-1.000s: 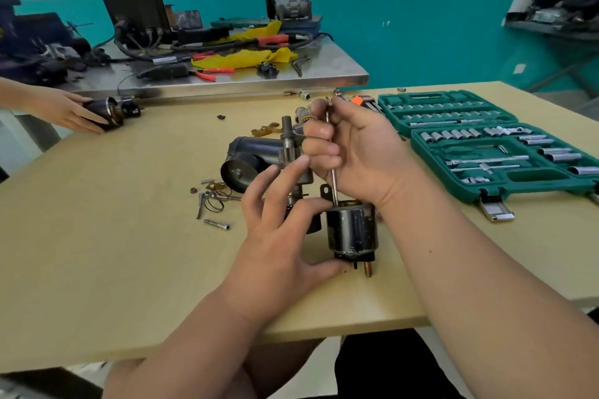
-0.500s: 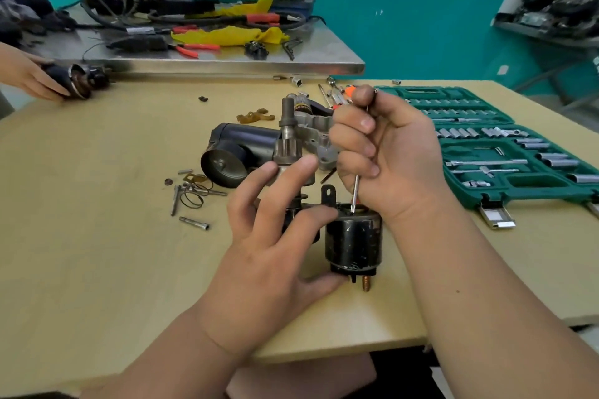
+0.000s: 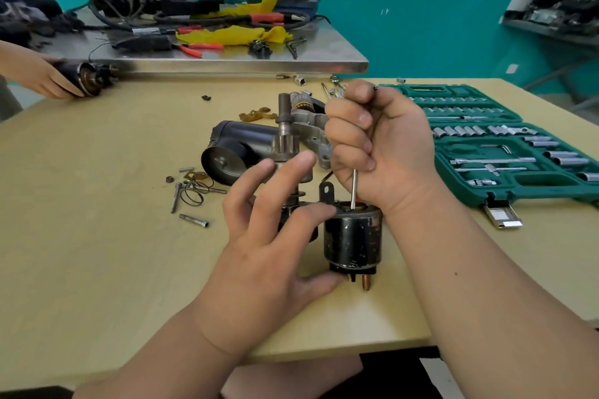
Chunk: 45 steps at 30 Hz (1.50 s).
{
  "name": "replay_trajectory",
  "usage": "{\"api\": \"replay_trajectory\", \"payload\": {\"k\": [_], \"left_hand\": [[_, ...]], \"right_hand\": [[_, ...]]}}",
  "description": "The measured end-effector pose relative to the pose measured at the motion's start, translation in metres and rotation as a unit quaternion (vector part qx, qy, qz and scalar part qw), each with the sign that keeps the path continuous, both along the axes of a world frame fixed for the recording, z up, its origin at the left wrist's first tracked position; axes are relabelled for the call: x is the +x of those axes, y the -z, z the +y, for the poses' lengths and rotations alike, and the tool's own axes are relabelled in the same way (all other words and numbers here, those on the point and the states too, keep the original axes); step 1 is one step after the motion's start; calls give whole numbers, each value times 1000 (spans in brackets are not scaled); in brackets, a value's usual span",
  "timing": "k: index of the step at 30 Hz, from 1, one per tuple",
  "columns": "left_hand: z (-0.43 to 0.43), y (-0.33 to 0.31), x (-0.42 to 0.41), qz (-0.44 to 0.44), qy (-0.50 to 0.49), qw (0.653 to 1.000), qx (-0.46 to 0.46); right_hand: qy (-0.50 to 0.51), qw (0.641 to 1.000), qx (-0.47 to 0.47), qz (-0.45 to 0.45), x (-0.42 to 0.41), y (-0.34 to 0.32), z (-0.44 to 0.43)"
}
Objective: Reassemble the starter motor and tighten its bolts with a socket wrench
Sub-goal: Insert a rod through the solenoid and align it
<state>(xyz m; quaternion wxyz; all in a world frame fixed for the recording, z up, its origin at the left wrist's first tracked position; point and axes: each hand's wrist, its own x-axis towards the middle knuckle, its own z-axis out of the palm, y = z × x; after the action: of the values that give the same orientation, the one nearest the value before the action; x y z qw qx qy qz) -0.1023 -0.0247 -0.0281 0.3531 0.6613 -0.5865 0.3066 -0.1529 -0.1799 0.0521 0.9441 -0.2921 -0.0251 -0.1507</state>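
A black solenoid cylinder (image 3: pixel 353 238) stands upright near the table's front edge, a copper stud at its base. My left hand (image 3: pixel 269 236) holds it, thumb under its bottom and index finger on its top rim, the other fingers raised. My right hand (image 3: pixel 379 146) grips a thin metal rod (image 3: pixel 354 186) that runs down into the cylinder's top. Behind my hands stands the pinion shaft (image 3: pixel 286 126) with the aluminium nose housing (image 3: pixel 312 133). The black motor body (image 3: pixel 233 149) lies on its side to the left.
An open green socket set case (image 3: pixel 505 155) lies at the right. Loose bolts, rings and washers (image 3: pixel 194 194) are scattered left of my hands. At the far left another person's hand (image 3: pixel 42 74) holds a dark motor part. A steel bench (image 3: pixel 207 58) with tools stands behind.
The camera has shifted; my hands keep their hold. My right hand with the rod sits slightly more to the right over the cylinder's top.
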Motion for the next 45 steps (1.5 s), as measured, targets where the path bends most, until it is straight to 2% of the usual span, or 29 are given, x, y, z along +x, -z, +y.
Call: {"api": "replay_trajectory", "payload": {"k": [6, 14, 16, 22, 27, 30, 34, 37, 42, 45], "left_hand": [[0, 0, 1, -2, -1, 1000, 4], [0, 0, 0, 10, 2, 1000, 6], [0, -1, 0, 12, 1, 1000, 5], [0, -2, 0, 18, 8, 1000, 0], [0, -1, 0, 30, 5, 1000, 5], [-1, 0, -2, 63, 8, 998, 14], [-2, -1, -5, 80, 10, 997, 20], [-2, -1, -7, 86, 10, 996, 23], [-1, -2, -9, 102, 16, 994, 35], [0, -2, -7, 110, 4, 992, 54]], "right_hand": [[5, 1000, 8, 0, 1, 0, -1], [23, 994, -103, 31, 3, -2, 6], [26, 994, -106, 22, 2, 0, 7], [-83, 996, -10, -5, 2, 1, 4], [-122, 992, -33, 2, 5, 0, 6], [-93, 994, -63, 17, 4, -3, 9], [32, 992, -115, 51, 0, -2, 15], [74, 992, -95, 50, -4, -2, 16], [37, 995, -93, 21, -6, -1, 18], [29, 996, 42, -70, -10, -10, -2]]}}
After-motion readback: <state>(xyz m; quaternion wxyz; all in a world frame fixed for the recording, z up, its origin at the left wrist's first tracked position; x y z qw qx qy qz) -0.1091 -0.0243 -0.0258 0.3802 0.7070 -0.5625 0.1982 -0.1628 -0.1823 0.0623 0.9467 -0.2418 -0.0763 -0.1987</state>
